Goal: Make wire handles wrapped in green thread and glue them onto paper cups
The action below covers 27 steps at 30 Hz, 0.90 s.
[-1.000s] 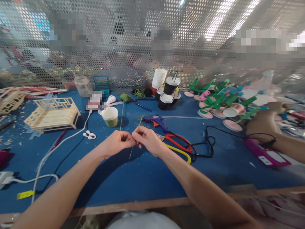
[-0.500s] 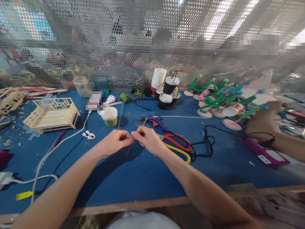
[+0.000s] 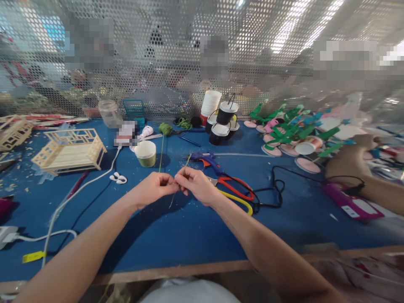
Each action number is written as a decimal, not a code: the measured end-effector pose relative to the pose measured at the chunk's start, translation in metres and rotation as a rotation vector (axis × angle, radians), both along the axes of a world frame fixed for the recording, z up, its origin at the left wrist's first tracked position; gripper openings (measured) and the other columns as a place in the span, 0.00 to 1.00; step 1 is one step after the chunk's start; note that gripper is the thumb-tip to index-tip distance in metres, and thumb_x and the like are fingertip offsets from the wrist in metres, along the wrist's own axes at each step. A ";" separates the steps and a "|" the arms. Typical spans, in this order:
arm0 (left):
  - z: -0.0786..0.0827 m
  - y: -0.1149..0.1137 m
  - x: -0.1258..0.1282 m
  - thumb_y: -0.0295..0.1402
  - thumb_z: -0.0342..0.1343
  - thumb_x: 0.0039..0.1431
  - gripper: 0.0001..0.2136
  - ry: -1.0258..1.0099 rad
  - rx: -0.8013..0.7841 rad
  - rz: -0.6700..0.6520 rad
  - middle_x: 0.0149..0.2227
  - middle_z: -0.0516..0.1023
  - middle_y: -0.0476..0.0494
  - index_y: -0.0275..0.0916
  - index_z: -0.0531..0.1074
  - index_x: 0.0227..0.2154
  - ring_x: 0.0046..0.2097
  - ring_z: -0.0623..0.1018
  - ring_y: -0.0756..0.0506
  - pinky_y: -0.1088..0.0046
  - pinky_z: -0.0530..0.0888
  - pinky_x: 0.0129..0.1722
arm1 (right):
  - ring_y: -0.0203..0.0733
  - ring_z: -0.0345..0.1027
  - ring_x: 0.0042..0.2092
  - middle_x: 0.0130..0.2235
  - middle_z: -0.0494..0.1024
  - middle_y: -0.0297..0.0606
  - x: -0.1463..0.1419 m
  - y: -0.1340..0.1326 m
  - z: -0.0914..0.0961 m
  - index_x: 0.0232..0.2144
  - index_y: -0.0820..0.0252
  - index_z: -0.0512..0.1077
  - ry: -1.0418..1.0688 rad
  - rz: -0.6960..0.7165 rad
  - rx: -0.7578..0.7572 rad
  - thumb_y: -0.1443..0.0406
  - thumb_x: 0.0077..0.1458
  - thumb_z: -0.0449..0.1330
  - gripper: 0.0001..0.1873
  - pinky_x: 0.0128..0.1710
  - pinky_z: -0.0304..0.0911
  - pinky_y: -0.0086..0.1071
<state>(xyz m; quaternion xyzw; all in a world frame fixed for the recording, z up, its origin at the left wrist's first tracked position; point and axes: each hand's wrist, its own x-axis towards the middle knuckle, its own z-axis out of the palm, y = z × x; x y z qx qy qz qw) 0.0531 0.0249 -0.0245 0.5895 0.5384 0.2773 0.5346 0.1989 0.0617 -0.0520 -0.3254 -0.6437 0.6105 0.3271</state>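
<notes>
Green yarn (image 3: 161, 153) runs from a small green ball (image 3: 165, 128) at the back down into my left hand (image 3: 159, 186), whose thumb and fingers are pinched on it. My right hand (image 3: 194, 183) meets it fingertip to fingertip, also pinched, with a thin green strand (image 3: 188, 160) rising above the fingers and a loose end hanging below. Exactly how the strands cross between the fingertips is hidden. Behind the left hand stands a paper cup (image 3: 145, 153) with a green-wrapped lower part. Scissors (image 3: 235, 189) with red and yellow handles lie beside the right hand.
A blue glue gun (image 3: 206, 160) lies beyond my right hand. Black cups (image 3: 219, 134) and stacked white cups (image 3: 211, 103) stand at the back. On the left sit a small wooden bench model (image 3: 71, 151) and a white cable (image 3: 78, 185). Another person's arm (image 3: 360, 172) reaches in from the right.
My two hands have drawn slightly closer together, fingertips now touching. The strand above my right hand is shorter and has shifted a little left.
</notes>
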 end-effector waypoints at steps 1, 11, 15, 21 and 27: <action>0.001 0.000 0.000 0.39 0.52 0.46 0.13 0.005 0.002 -0.009 0.18 0.56 0.56 0.35 0.60 0.18 0.22 0.55 0.55 0.78 0.52 0.21 | 0.28 0.54 0.19 0.18 0.62 0.27 0.000 0.000 0.000 0.22 0.61 0.62 -0.016 -0.010 0.000 0.54 0.45 0.55 0.15 0.18 0.53 0.24; 0.006 0.001 -0.003 0.35 0.50 0.49 0.09 0.086 0.059 -0.065 0.20 0.59 0.56 0.35 0.63 0.20 0.24 0.58 0.54 0.77 0.56 0.25 | 0.27 0.50 0.16 0.14 0.58 0.24 0.001 0.001 -0.001 0.18 0.60 0.59 -0.105 -0.108 0.082 0.54 0.45 0.55 0.17 0.16 0.47 0.24; 0.004 0.000 -0.002 0.35 0.49 0.49 0.09 0.089 0.064 -0.058 0.20 0.59 0.55 0.35 0.62 0.20 0.24 0.58 0.54 0.77 0.56 0.25 | 0.28 0.50 0.16 0.14 0.57 0.24 0.000 0.001 -0.003 0.18 0.60 0.60 -0.118 -0.124 0.140 0.54 0.46 0.55 0.16 0.16 0.46 0.25; 0.002 0.001 -0.002 0.36 0.50 0.48 0.09 0.076 0.069 -0.070 0.21 0.61 0.55 0.34 0.63 0.21 0.25 0.59 0.54 0.77 0.57 0.26 | 0.28 0.49 0.18 0.15 0.57 0.25 0.000 0.001 -0.004 0.16 0.60 0.59 -0.153 -0.172 0.216 0.55 0.46 0.55 0.17 0.17 0.47 0.25; -0.002 0.001 -0.001 0.36 0.51 0.47 0.10 0.068 0.054 -0.041 0.20 0.59 0.55 0.34 0.64 0.21 0.24 0.58 0.54 0.77 0.56 0.25 | 0.28 0.50 0.19 0.17 0.58 0.27 0.000 0.001 -0.004 0.16 0.61 0.59 -0.156 -0.190 0.229 0.56 0.45 0.56 0.17 0.18 0.48 0.25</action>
